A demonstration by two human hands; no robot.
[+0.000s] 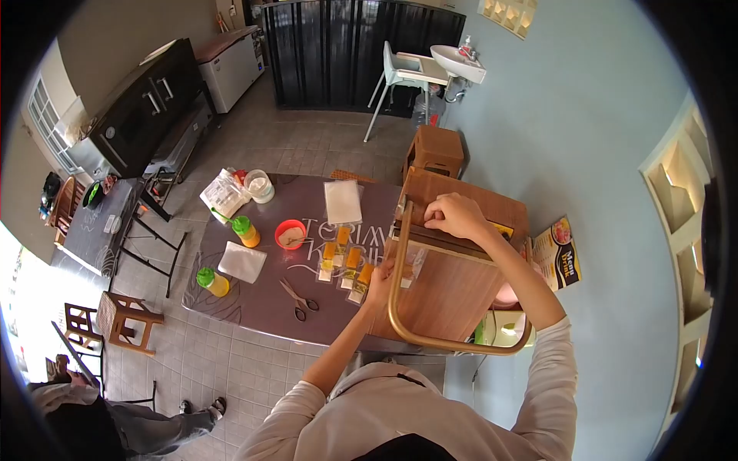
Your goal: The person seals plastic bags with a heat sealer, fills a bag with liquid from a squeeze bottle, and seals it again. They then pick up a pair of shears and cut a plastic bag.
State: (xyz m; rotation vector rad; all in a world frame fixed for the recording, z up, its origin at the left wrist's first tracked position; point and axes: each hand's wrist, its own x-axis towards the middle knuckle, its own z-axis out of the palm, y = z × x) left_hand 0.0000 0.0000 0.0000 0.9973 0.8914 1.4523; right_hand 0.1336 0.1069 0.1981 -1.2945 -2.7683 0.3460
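Note:
A brown wooden box-like device [453, 284] with a bent gold bar [396, 307] stands at the table's right end. My right hand [459, 217] rests on its upper part, fingers curled together; what they hold, if anything, is hidden. My left hand [380, 283] is beside the gold bar, its fingers closed at a small clear plastic packet [407, 282], partly hidden by the bar. Left of that hand lie several small packets [342, 265] with orange-yellow and whitish contents. Black-handled scissors [298, 301] lie nearer me.
The dark table [261, 315] also bears a red bowl [291, 235], green-capped bottles [246, 231], a lidded tub [259, 186] and stacks of clear plastic [343, 202]. A wall [569, 154] borders the right side. Another person [146, 422] is at lower left.

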